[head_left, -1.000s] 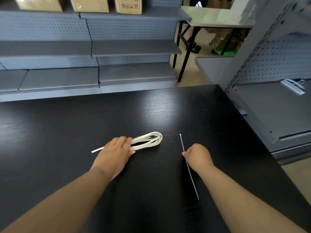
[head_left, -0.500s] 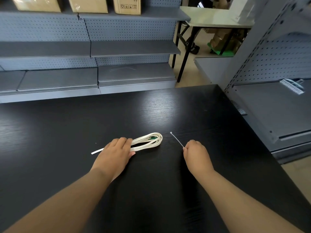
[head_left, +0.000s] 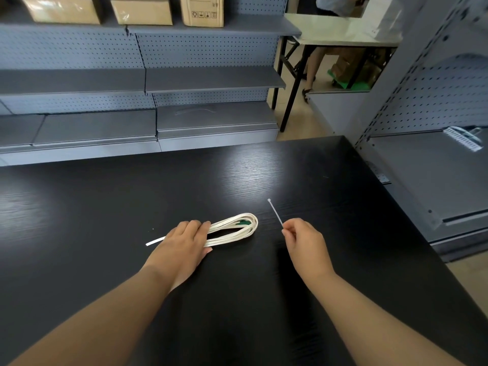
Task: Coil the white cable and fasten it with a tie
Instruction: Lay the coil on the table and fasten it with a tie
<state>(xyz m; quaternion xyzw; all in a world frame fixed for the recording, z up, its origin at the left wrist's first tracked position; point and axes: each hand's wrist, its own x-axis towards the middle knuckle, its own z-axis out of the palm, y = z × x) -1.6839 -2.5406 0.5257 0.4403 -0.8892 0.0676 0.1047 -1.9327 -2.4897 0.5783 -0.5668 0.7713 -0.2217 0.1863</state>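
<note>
My left hand (head_left: 184,241), fingers flat, presses the coiled cable (head_left: 233,227) onto the table (head_left: 105,207); my right hand (head_left: 303,241) pinches the tie (head_left: 274,212) just beside it. Risk: lifting my palm may let the loops spring apart

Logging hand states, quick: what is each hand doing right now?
Left hand: open, flat, pressing down on the cable.
Right hand: closed, pinching the tie.
</note>
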